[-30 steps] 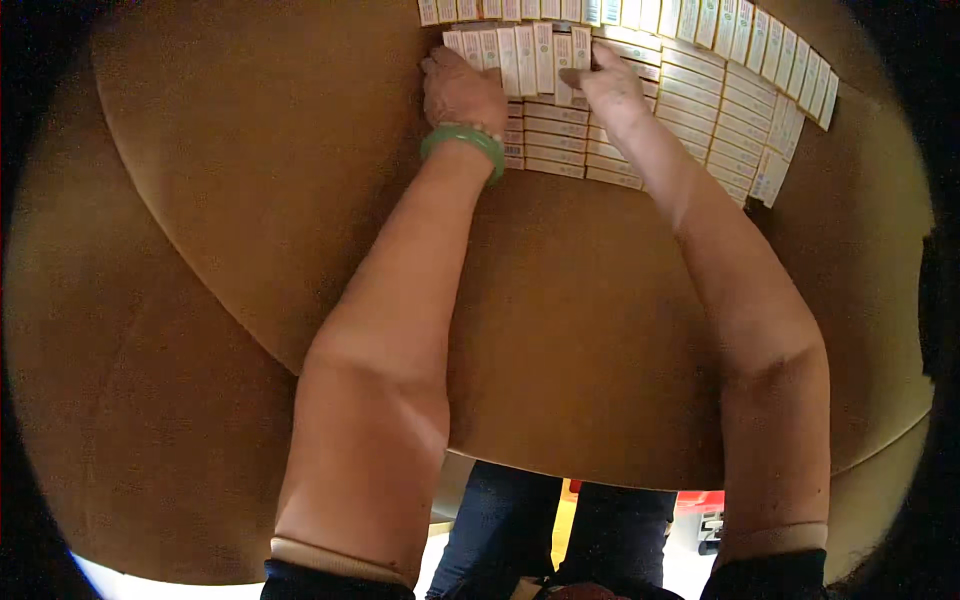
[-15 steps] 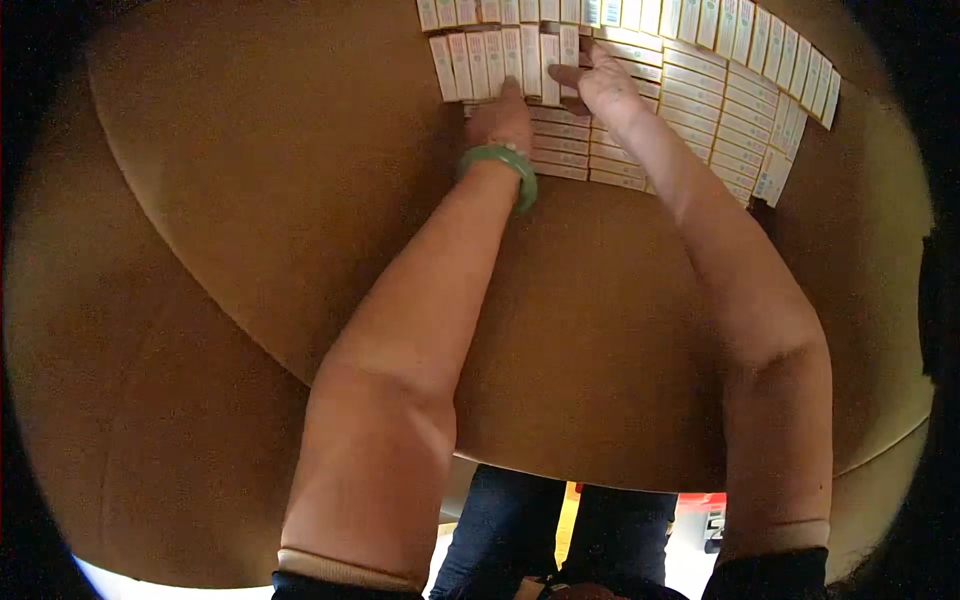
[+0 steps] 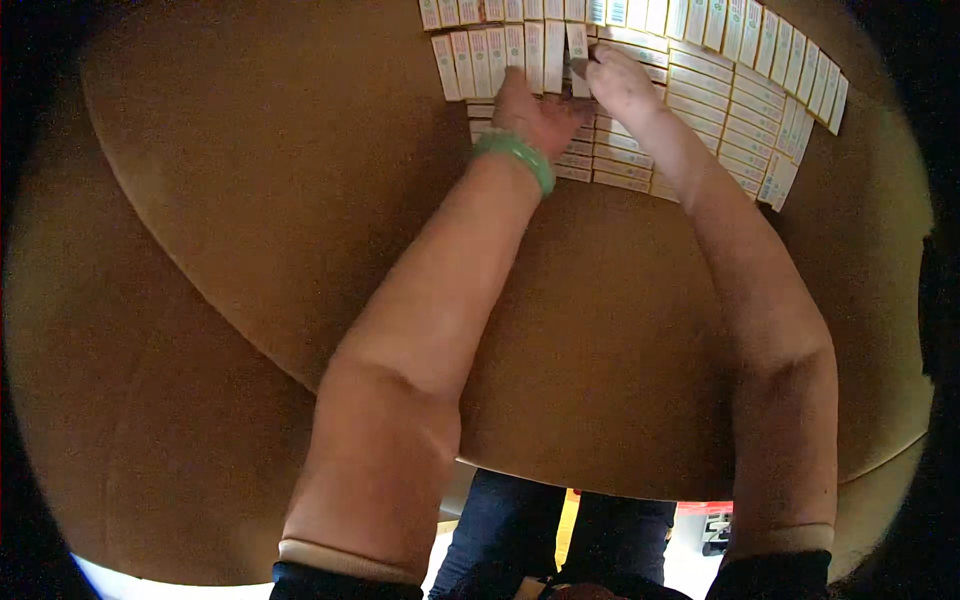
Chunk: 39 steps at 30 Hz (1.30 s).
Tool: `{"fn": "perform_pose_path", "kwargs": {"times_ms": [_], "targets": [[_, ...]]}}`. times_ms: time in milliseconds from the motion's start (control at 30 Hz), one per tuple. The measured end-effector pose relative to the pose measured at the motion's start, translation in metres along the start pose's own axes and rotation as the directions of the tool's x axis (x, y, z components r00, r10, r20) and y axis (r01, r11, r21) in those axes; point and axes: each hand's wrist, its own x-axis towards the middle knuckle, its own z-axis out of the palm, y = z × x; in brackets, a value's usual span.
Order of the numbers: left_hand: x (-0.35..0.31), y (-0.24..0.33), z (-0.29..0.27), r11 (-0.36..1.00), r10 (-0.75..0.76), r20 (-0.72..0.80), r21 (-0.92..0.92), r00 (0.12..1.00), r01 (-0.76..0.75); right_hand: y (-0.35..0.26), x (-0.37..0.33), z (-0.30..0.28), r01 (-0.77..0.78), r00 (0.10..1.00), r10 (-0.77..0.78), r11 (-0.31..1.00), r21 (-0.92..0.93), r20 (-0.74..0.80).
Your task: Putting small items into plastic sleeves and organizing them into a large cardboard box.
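Slim white boxes with yellow-orange edges stand side by side in a front row (image 3: 495, 62) on a larger block of stacked boxes. My left hand (image 3: 535, 118), with a green bangle (image 3: 515, 158) at the wrist, lies at the near side of this row. Its thumb points up against the boxes and its fingers stretch right, apart from the thumb. At the row's right end, my right hand (image 3: 625, 88) has its fingers bent and closed at the edge of a slim white box (image 3: 578, 48), which stands slightly apart from its neighbour. Its fingertips are partly hidden.
Flat-lying boxes (image 3: 697, 95) are stacked in columns to the right, and another row of upright boxes (image 3: 740, 25) curves along the far edge. All rest on a brown rounded surface (image 3: 600, 330), whose near edge curves in front of my legs (image 3: 510, 530).
My left hand has shifted right, its fingers now reaching toward my right hand. My right hand has moved slightly right and its fingers have closed in at the end box.
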Motion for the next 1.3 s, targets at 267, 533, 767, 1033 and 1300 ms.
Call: {"fn": "perform_pose_path", "kwargs": {"times_ms": [267, 533, 767, 1033, 1300], "targets": [[-0.049, 0.021, 0.036, 0.882, 0.086, -0.458, 0.448, 0.885, 0.146, 0.001, 0.005, 0.011, 0.093, 0.993, -0.112, 0.914, -0.396, -0.024], [0.031, 0.097, -0.018, -0.853, 0.486, 0.72, 0.514, 0.495, 0.089, -0.026, -0.004, 0.002, -0.195, 0.979, 0.201, 0.971, 0.137, -0.032], [0.003, 0.077, 0.035, -0.656, 0.309, 0.197, 0.752, 0.931, 0.059, 0.002, -0.014, 0.004, -0.089, 0.994, 0.093, 0.992, 0.092, -0.05], [-0.008, 0.082, 0.055, -0.632, 0.248, 0.178, 0.774, 0.952, 0.02, 0.025, -0.002, 0.006, 0.228, 0.974, -0.211, 0.898, -0.376, 0.086], [-0.031, 0.083, 0.035, -0.453, 0.374, 0.185, 0.891, 0.909, 0.005, -0.038, -0.064, -0.045, -0.29, 0.893, 0.276, 0.957, -0.015, 0.357]]}}
